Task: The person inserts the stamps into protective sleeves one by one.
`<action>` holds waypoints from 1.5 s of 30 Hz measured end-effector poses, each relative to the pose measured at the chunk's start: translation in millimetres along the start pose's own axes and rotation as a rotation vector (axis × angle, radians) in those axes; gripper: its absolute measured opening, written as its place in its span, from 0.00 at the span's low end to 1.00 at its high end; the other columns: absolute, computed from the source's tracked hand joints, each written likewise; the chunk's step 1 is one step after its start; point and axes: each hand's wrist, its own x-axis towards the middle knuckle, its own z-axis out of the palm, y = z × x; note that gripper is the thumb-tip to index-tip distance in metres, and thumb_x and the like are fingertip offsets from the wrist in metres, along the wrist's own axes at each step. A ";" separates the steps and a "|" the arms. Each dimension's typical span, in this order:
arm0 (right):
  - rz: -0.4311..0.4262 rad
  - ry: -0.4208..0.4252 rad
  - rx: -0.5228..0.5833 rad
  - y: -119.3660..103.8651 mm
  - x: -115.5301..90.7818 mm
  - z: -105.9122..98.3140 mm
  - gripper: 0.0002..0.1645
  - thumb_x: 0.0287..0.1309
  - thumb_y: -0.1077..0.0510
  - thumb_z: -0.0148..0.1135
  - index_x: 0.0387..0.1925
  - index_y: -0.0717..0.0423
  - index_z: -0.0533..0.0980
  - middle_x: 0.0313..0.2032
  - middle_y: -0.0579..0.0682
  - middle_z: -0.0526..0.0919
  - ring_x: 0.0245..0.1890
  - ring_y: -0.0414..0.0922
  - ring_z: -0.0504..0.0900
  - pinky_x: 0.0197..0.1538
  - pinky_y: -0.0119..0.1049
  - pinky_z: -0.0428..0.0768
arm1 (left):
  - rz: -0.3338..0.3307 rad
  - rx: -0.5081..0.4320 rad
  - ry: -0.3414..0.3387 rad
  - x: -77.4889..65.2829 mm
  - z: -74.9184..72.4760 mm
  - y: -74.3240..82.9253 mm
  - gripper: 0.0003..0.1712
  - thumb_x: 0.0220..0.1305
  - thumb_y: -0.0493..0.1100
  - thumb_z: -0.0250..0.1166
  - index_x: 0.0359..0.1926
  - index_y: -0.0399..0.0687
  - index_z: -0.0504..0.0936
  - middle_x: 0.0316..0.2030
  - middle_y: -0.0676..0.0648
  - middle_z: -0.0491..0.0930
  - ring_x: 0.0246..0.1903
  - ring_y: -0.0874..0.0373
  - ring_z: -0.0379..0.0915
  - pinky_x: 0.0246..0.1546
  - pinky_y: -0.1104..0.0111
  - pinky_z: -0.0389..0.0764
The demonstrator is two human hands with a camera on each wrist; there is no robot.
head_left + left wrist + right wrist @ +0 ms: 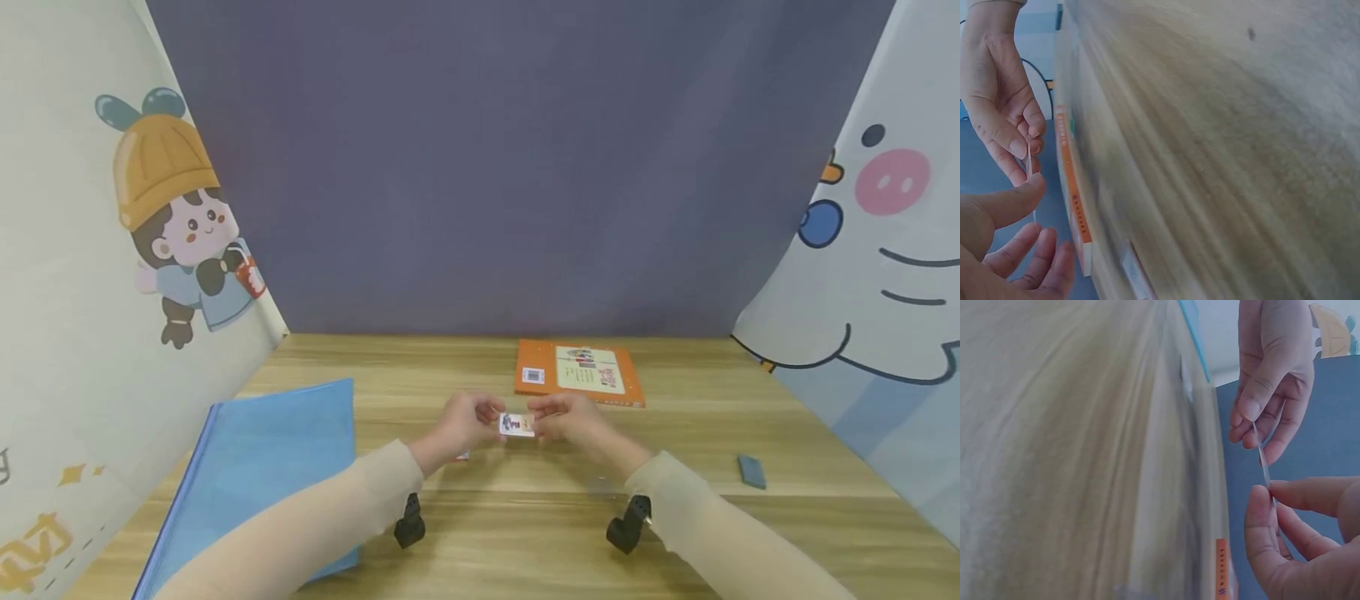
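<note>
A small picture card (pixel 517 424), white-edged with a printed figure, is held up over the wooden table between both hands. My left hand (pixel 468 419) pinches its left edge between thumb and fingers. At the opposite edge, my right hand (pixel 573 419) pinches it the same way. Both wrist views show the card edge-on, as a thin pale line (pixel 1264 464) joining the two sets of fingertips. Partly hidden behind the left wrist, a small red-and-white flat item (pixel 462 456) lies on the table.
An orange book (pixel 540 358) lies flat beyond the hands. A large blue zip folder (pixel 277 467) covers the left side, partly under the left forearm. To the right lies a small grey-green block (pixel 752 472). A faint transparent piece (pixel 600 486) is near the right wrist.
</note>
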 end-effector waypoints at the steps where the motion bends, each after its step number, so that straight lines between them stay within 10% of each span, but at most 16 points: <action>1: 0.003 -0.001 0.006 1.9 0.6 0.5 0.24 0.51 0.74 0.64 0.53 0.73 0.74 0.42 0.61 0.81 0.33 0.43 0.82 0.41 0.37 0.87 | -0.004 0.003 -0.009 -0.1 1.0 -1.7 0.24 0.43 0.30 0.76 0.45 0.39 0.82 0.39 0.42 0.82 0.40 0.51 0.78 0.45 0.63 0.83; 45: -0.002 -0.002 -0.280 22.3 17.7 8.0 0.19 0.40 0.75 0.70 0.40 0.68 0.81 0.35 0.55 0.84 0.33 0.43 0.80 0.38 0.32 0.84 | -0.022 0.293 0.022 -7.4 18.0 -6.2 0.22 0.41 0.36 0.79 0.41 0.39 0.86 0.42 0.42 0.80 0.44 0.49 0.71 0.52 0.53 0.74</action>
